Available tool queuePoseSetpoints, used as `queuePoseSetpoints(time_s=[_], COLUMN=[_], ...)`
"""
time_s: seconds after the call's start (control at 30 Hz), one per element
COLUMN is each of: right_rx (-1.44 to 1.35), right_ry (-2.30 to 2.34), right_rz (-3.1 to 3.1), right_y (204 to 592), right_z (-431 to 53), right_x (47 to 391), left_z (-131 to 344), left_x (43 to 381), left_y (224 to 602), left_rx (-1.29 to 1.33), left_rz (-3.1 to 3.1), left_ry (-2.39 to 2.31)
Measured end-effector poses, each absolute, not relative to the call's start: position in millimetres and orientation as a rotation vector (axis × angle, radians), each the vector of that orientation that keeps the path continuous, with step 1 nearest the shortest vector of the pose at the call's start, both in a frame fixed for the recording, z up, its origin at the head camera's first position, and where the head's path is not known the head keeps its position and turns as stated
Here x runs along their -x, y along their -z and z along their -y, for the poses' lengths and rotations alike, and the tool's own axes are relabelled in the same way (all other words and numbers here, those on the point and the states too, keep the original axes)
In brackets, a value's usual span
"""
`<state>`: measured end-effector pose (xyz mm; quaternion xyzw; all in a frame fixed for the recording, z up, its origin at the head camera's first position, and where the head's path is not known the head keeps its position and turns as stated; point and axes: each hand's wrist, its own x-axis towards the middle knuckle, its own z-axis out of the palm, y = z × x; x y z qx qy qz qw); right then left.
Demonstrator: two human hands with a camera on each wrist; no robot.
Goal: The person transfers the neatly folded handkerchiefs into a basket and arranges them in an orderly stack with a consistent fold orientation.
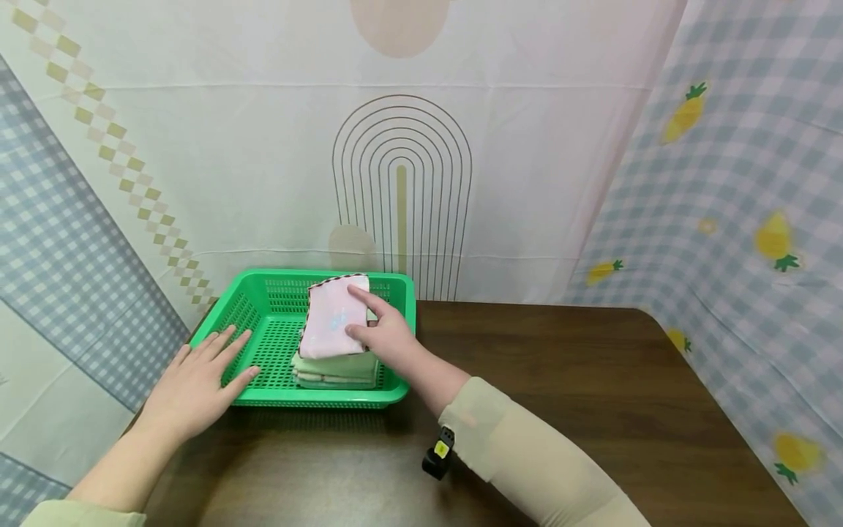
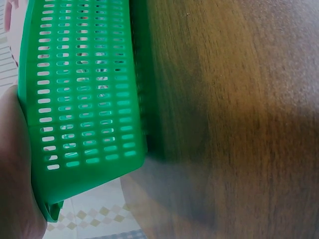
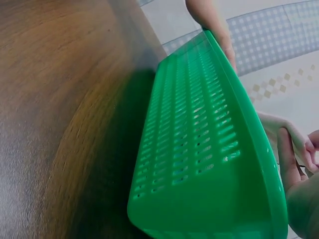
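A green plastic basket [image 1: 309, 396] with slotted walls stands on the table. My left hand [image 1: 191, 391] rests over its left front corner, fingers spread and straight; in the left wrist view it lies along the rim of the basket wall [image 2: 89, 184]. With thumb and fingers, my right hand [image 1: 395, 340] pinches the right side of a folded pink towel [image 1: 326, 315] with a dark patterned edge and a small blue print. The pink towel is tilted above a stack of folded pale green towels [image 1: 336, 368] in the basket's right half. Right-hand fingers [image 3: 285, 154] press against it in the right wrist view.
The brown wooden table [image 1: 560, 395] extends right and forward of the basket. A printed white curtain [image 1: 527, 183] hangs behind it, with checked cloth [image 1: 744, 219] at the sides. A small black device [image 1: 437, 457] is by the right sleeve.
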<state>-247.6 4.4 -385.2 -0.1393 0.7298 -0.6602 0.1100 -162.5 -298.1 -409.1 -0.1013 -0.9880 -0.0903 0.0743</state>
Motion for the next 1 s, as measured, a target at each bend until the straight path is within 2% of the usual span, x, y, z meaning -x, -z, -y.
queuePoseSetpoints(time_s=[1.0], right_rx=[0.338], right_ry=[1.756], right_rz=[-2.26], right_y=[392.8], right_z=[16.0], right_x=[253.4], left_z=[298.4], left_x=[162.2], left_y=[409.1], left_rx=[0.299], left_rz=[2.965], left_ry=[0.272])
